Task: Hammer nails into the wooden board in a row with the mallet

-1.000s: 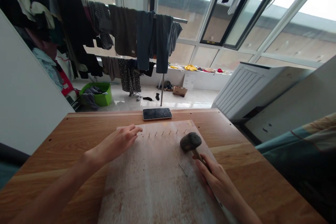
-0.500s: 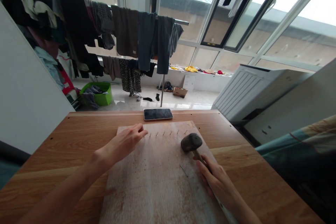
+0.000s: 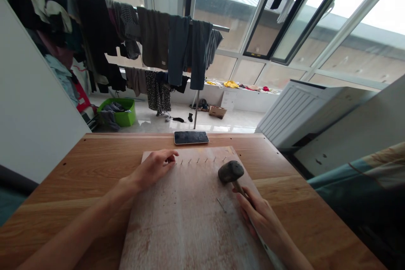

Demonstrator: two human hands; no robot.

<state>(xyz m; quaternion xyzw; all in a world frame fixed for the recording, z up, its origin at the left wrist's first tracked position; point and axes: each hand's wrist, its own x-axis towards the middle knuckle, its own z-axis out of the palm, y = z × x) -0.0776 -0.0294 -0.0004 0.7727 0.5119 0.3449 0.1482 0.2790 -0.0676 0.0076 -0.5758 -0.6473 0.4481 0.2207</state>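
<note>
A pale worn board [image 3: 190, 215] lies on a brown wooden table [image 3: 79, 168]. A row of several small nails [image 3: 202, 160] stands along the board's far edge. My left hand [image 3: 155, 167] rests at the left end of that row, fingertips pinched together at the leftmost nail. My right hand [image 3: 261, 219] is closed round the wooden handle of a hammer [image 3: 230, 172], whose dark head lies on the board to the right of the row. One loose nail [image 3: 221, 205] lies flat on the board just left of my right hand.
A dark phone [image 3: 191, 137] lies on the table beyond the board's far edge. Past the table are a rack hung with clothes [image 3: 171, 48], a green basket [image 3: 118, 112] on the floor, white panels [image 3: 303, 105] leaning at right, and large windows.
My left hand has slid a little forward and right along the board's far edge toward the nail row, fingertips closing at the leftmost nail. The hammer and my right hand have hardly moved.
</note>
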